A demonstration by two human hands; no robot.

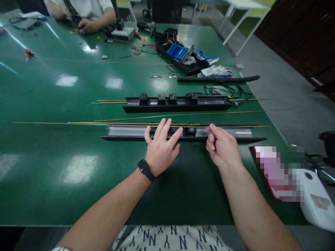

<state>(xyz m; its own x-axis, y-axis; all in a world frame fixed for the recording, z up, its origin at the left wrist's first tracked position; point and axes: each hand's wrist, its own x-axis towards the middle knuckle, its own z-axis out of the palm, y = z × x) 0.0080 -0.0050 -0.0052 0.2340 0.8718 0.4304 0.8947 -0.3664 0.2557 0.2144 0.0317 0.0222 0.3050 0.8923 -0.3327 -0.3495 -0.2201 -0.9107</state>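
Several thin brass rods [65, 123] lie side by side across the green table [52, 164]. Their long axes run left to right, and their left ends reach well past the near black rail [125, 132]. That rail lies just in front of them and parallel, pointing the same way. Wide green tabletop shows to its left and between it and the near edge. The left hand [162, 146] rests flat on the rail's middle, fingers spread over small black blocks [191, 131]. The right hand [222, 148] is curled, with thumb and forefinger pinching one of the rods. A second rail [178, 104] lies parallel behind. The near rail's right tip comes close to the table's right edge, beside a white device [314, 202].
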